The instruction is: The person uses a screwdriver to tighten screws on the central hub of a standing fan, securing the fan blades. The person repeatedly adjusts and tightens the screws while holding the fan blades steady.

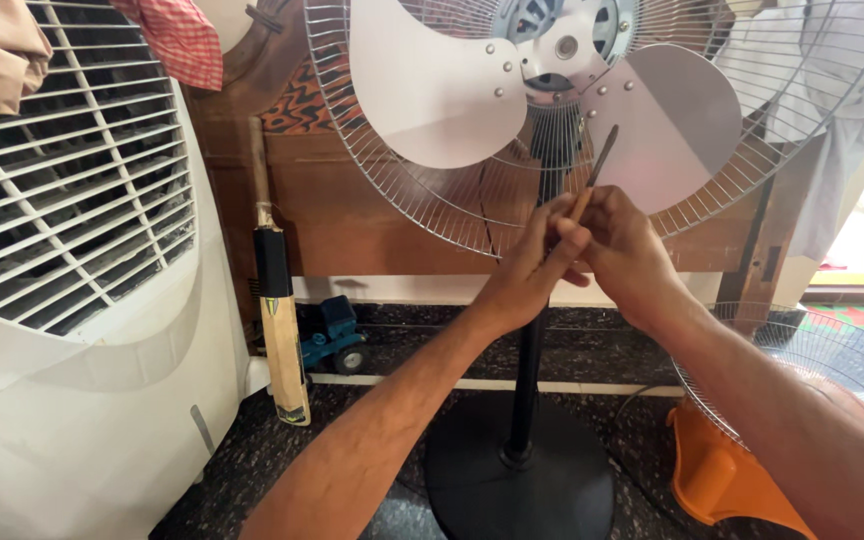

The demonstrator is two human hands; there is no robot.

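A pedestal fan stands in front of me with its front grille off, its pale blades [432, 95] bare inside the wire rear guard [392, 200]. Both my hands meet just below the blades. My right hand [627, 250] grips the wooden handle of a slim metal tool [600, 160], whose dark shaft points up toward the right blade. My left hand [537, 265] pinches the same handle from the left, fingers touching the right hand. The fan's black pole [527, 380] drops to a round black base [517, 480].
A white air cooler [72, 280] fills the left side. A cricket bat [277, 300] leans on the wooden panel, beside a small blue toy tractor [334, 335]. The detached wire grille [812, 360] lies at lower right over an orange object [717, 470]. Clothes hang above.
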